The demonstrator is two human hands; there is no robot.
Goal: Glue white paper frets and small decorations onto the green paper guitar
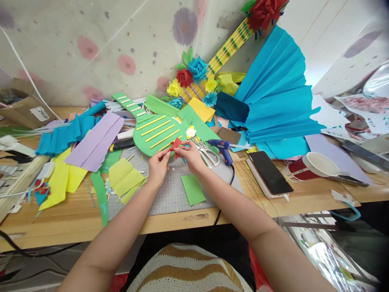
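On my feed, the red paper (175,143) sits between the 2 hands, at their fingertips, in front of the green guitar's (141,140) lower edge; I can't tell whether it touches the guitar. The left hand (159,165) is drawn to a pinch on the paper's left end. The right hand (189,154) pinches its right side, thumb and fingers nearly together. Just right of that hand I see scissors (203,151), then the glue gun (224,150). A green square (193,189) lies on the mat (164,200).
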